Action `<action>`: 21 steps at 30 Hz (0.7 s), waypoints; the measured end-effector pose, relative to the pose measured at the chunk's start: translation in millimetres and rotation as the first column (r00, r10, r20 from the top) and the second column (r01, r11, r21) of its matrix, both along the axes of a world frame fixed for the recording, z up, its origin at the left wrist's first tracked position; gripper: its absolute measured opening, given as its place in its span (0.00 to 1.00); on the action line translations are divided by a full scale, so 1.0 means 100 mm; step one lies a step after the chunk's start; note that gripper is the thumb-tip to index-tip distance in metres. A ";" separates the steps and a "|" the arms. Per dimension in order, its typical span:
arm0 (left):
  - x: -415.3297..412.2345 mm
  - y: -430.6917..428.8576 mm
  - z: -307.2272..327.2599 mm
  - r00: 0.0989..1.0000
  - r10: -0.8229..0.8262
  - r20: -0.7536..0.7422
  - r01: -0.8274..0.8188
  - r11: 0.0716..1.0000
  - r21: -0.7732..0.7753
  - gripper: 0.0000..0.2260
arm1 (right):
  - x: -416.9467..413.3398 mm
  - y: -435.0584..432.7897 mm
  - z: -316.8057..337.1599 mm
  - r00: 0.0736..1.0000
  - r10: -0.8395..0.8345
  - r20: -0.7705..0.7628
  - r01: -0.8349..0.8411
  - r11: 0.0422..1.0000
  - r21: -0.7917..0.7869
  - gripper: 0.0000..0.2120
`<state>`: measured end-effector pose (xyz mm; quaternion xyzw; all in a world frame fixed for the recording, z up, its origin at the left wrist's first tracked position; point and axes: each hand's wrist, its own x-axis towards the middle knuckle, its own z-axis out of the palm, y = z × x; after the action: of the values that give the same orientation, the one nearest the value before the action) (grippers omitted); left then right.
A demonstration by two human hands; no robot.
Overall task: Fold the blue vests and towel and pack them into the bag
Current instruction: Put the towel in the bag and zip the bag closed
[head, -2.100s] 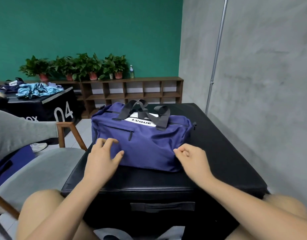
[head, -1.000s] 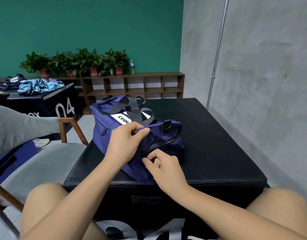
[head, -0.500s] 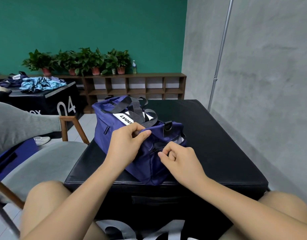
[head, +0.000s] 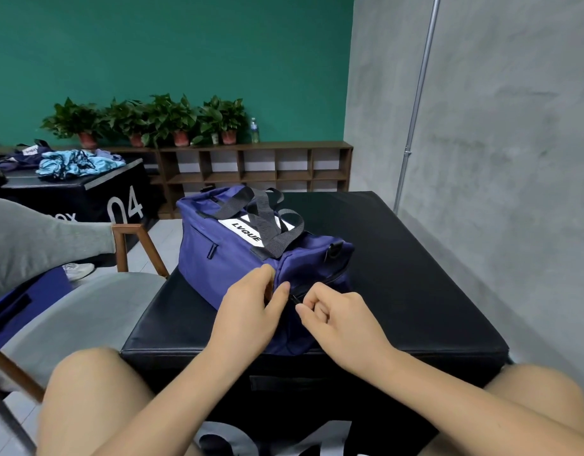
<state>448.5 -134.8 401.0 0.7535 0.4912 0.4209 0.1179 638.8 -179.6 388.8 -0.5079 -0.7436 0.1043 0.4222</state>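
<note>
A navy blue duffel bag point(head: 231, 255) with grey handles and a white LVQUE label stands on the black padded box point(head: 415, 291), one end turned toward me. My left hand point(head: 251, 311) pinches the fabric at the bag's near end corner. My right hand point(head: 333, 314) is curled and pinches the small black zipper pull point(head: 296, 299) on the end pocket. The zipper line runs up to the right and looks nearly closed. No vests or towel show on this box.
A grey-cushioned wooden chair point(head: 86, 311) stands to the left, with a person's grey-clad leg point(head: 37, 238) above it. Further left, another black box point(head: 86, 192) holds light blue clothes point(head: 76, 162) and a second bag. Shelves with potted plants point(head: 152, 123) line the green wall.
The bag was turned so its end faces me. My right hand has drawn the end zipper pull from the upper right down toward my left hand, which keeps gripping the corner.
</note>
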 end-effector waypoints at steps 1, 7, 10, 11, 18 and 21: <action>0.00 0.01 0.00 1.000 -0.007 -0.003 0.007 1.000 0.003 0.19 | 0.01 0.02 0.01 1.000 -0.008 0.000 0.008 1.000 0.000 0.11; -0.13 0.05 0.03 0.999 -0.022 0.023 0.022 1.000 -0.003 0.18 | 0.36 0.18 0.10 0.985 -0.166 -0.045 0.163 0.985 -0.050 0.13; -0.19 0.07 0.02 0.999 -0.022 0.042 0.023 1.000 -0.009 0.17 | 0.69 0.28 0.15 0.961 -0.276 -0.031 0.273 0.960 -0.065 0.14; -0.20 0.07 0.02 0.999 -0.022 0.043 0.023 1.000 -0.008 0.18 | 0.80 0.32 0.16 0.950 -0.313 -0.021 0.310 0.948 -0.075 0.14; -0.15 0.10 -0.07 0.995 -0.027 0.091 0.028 1.000 -0.005 0.18 | 1.11 0.56 0.07 0.900 -0.436 0.006 0.434 0.894 -0.113 0.14; -0.16 0.12 -0.12 0.990 -0.021 0.138 0.022 1.000 -0.007 0.17 | 1.11 0.65 -0.02 0.893 -0.451 -0.001 0.447 0.886 -0.123 0.15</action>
<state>432.5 -122.7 388.9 0.7274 0.4756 0.4683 0.1594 749.4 -114.8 386.6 -0.6888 -0.5921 0.0555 0.4146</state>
